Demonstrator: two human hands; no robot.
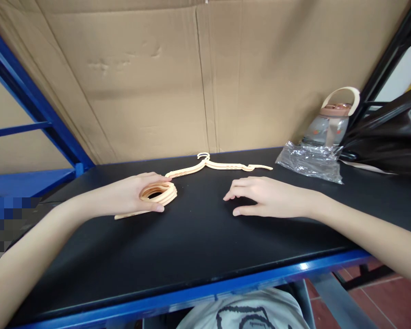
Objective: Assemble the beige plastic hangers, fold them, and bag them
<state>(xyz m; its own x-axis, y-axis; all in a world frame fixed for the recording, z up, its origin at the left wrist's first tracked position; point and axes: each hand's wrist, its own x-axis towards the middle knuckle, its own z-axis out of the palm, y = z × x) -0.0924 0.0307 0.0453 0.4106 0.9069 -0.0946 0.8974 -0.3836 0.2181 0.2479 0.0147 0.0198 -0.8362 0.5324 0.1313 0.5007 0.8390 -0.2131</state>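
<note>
My left hand (142,194) is curved around a cream-coloured stacked loop (169,194), thumb along its near side and fingers over its far side. A thin straight end (123,216) of the same colour sticks out below the palm. Whether the loop is one piece or several nested pieces, I cannot tell. Just behind it lies a cream clothes hanger (222,165), its hook toward the cardboard. My right hand (256,196) hovers over or rests on the black tabletop to the right, fingers and thumb apart, holding nothing. The hanger's right end is beyond its fingers.
A crumpled clear plastic bag (310,162) lies at the right rear, before a clear bottle (329,123) with a cream handle. Black bags (390,128) crowd the right side. Brown cardboard (140,82) closes off the back, and a blue frame (178,299) edges the black table (192,256).
</note>
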